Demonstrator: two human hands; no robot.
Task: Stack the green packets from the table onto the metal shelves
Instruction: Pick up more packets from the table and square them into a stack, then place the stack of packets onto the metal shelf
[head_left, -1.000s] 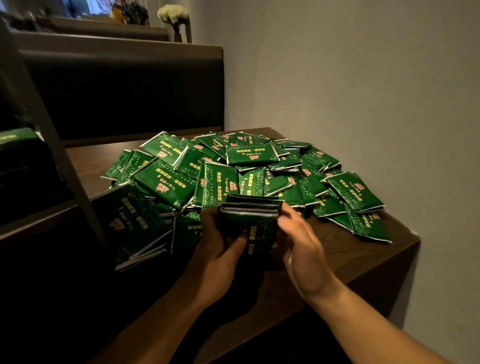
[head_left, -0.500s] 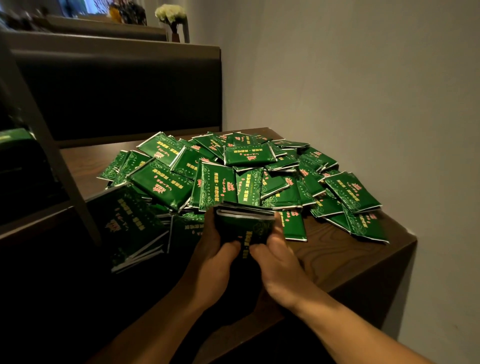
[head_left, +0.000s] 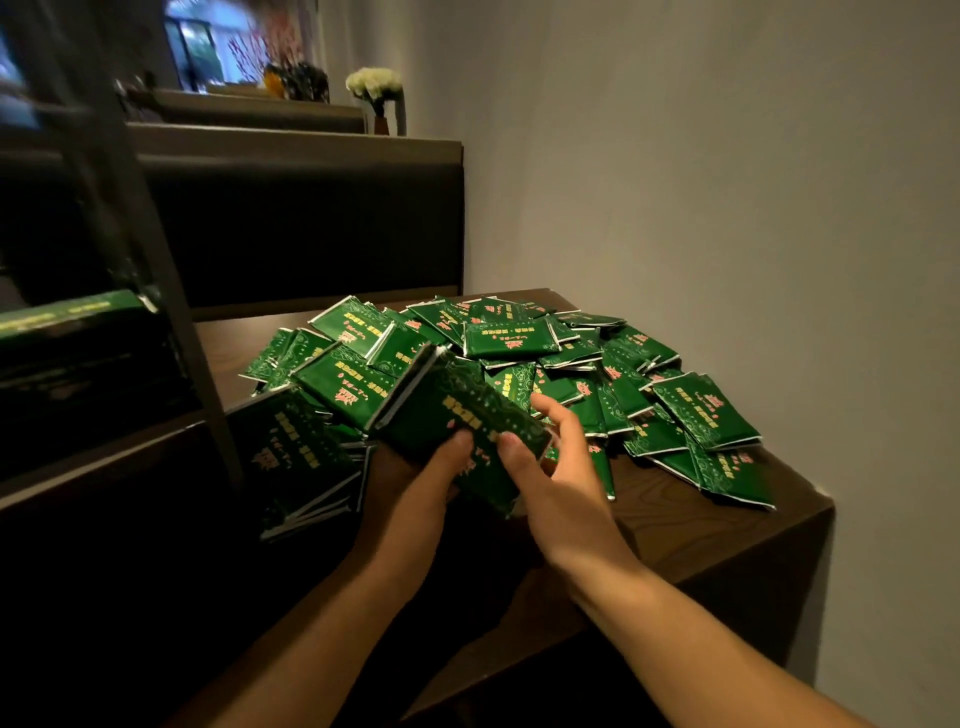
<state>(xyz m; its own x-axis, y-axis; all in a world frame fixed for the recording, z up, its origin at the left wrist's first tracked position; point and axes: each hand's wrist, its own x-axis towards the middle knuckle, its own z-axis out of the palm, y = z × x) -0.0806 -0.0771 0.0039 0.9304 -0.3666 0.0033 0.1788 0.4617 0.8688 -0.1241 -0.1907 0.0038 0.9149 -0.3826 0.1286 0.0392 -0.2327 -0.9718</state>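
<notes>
A heap of green packets (head_left: 519, 358) with red and yellow print covers the far half of the dark wooden table (head_left: 737, 525). A small stack of green packets (head_left: 457, 410) is held tilted above the table's near side. My left hand (head_left: 421, 493) grips the stack from below, thumb on its face. My right hand (head_left: 550, 467) holds its right end, thumb on top and fingers curled behind. The metal shelves (head_left: 130, 426) stand at the left, with green packets (head_left: 67, 317) lying on the upper shelf.
A slanted metal shelf post (head_left: 171, 322) rises between the shelves and the table. More packets (head_left: 296, 457) lie stacked in shadow at the table's left edge. A dark booth back (head_left: 311, 218) stands behind, a grey wall (head_left: 727, 208) on the right.
The stack in both hands has risen and tilted to the left, its face now turned up. The view has swung upward, showing more of the shelf post and the booth.
</notes>
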